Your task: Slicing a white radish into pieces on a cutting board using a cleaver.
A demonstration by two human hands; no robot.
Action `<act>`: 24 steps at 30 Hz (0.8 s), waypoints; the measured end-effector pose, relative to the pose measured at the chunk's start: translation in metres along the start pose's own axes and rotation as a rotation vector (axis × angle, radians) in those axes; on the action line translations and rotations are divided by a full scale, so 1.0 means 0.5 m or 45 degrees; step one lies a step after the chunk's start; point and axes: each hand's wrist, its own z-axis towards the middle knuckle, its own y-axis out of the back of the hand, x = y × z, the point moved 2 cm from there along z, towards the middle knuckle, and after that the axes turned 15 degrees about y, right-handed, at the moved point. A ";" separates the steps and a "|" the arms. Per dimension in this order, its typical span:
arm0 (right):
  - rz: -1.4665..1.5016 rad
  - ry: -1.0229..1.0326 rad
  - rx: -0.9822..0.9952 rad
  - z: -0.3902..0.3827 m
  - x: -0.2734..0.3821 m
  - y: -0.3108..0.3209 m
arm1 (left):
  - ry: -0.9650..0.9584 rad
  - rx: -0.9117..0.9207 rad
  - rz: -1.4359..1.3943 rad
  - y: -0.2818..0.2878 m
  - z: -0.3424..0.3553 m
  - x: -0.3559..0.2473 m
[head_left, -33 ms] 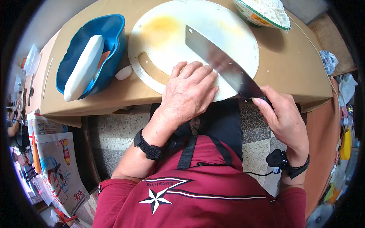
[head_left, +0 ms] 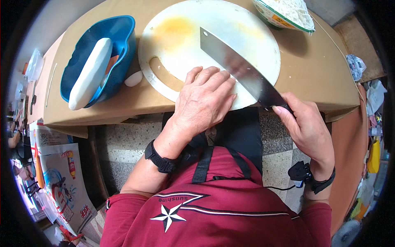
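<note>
My right hand point(head_left: 303, 123) is closed round the handle of a cleaver point(head_left: 240, 68). Its broad steel blade slants up and leftward across a round white cutting board point(head_left: 214, 18), close beside the fingers of my left hand point(head_left: 205, 99). The left hand is bent over the board's near edge with its fingers together, and whatever lies under the palm is hidden. Left of the board stands a blue plastic basin point(head_left: 123, 31), holding a long peeled white radish point(head_left: 91, 72) and something orange. A small white radish piece point(head_left: 134, 79) lies between basin and board.
A green-rimmed bowl point(head_left: 269, 17) of white shreds stands at the far right of the brown-covered table point(head_left: 321, 76). A cord runs along the table's right side. Bags and household goods line the far right, and a printed sheet point(head_left: 61, 177) hangs at the lower left.
</note>
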 end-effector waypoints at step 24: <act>-0.096 0.099 -0.214 0.054 0.005 -0.027 | -0.028 -0.032 -0.094 0.005 -0.003 0.007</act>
